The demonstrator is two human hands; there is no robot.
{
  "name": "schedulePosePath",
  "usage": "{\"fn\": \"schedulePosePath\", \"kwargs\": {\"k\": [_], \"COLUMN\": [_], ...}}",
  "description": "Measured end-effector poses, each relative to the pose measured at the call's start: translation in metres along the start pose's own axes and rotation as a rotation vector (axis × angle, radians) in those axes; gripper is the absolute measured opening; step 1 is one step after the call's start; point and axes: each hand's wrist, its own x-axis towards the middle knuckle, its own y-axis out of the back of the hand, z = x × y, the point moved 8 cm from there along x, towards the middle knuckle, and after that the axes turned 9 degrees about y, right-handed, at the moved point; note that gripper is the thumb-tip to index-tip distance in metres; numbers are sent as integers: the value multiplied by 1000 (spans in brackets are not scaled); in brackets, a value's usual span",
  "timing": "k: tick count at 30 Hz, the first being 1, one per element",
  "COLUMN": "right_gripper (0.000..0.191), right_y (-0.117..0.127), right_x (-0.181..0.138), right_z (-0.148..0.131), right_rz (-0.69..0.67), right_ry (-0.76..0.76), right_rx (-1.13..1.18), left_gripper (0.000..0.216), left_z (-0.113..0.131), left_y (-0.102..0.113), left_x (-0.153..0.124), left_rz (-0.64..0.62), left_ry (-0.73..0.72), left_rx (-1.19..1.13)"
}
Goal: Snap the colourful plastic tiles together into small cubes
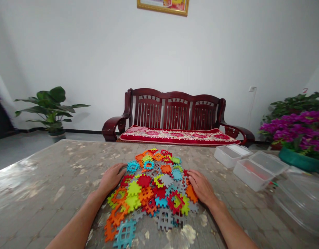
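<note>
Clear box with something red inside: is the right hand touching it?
Apart. The head view shows the right hand by the right edge of the pile of pieces, with a stretch of tabletop between it and the clear box.

Table (63, 193); toothed pieces (134, 189); boxes (253, 180); perhaps tub (302, 202)

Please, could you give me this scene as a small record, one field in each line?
Left hand: beside the pile's left edge, holding nothing visible
Right hand: at the pile's right edge, fingertips against pieces
Pile: notched interlocking plastic pieces, red, orange, lime, blue, grey
Surface: patterned table
Right side: translucent plastic boxes, purple flowers in a teal planter
Behind: dark-red wooden bench with a red floral seat cover
</note>
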Motion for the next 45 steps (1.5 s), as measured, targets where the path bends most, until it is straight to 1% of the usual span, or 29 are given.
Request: {"fn": "schedulePosePath", "kwargs": {"k": [4,9,15,19,22,25,29,32,38,40,42,45], "right_gripper": [46,45,46,51,54,55,56,55,55,55,55,57], "right_y": [0,1,-1,-5,-8,-9,-6,-1,5,4,3,1], "right_x": [-1,-3,-6,-7,-8,-9,-10,-13,-24,-25,-24,-20], "right_z": [-1,-2,-1,2,3,2,0,5,40,49,53,54], "right_rz": [11,25,15,-27,-54,-56,-15,56,284,324,322,249], "right_ry": [8,21,18,-27,-68,-77,-64,-99,-292,-318,-317,-289], "right_rx": [5,9,-11,-58,-97,-99,-2,126,369,432,452,445], "left_gripper": [57,58,59,57,57,56,55,54,49,48,48,49], "left_z": [1,2,7,6,5,4,4,5,4,3,3,3], "left_y": [0,-2,-7,-12,-12,-11,-10,-8,-8,-8,-8,-8], "left_x": [0,-1,-3,-4,-3,-3,-3,-3,-3,-2,-1,0], "left_rz": [-14,-8,-48,-87,-88,-75,-79,-66,-40,-42,-55,-69], "left_ry": [22,51,-24,-43,-51,-56,-48,-54,-82,-91,-94,-89], "left_rx": [2,37,44,72,67,49,23,6,-18,-31,-48,-75]}}
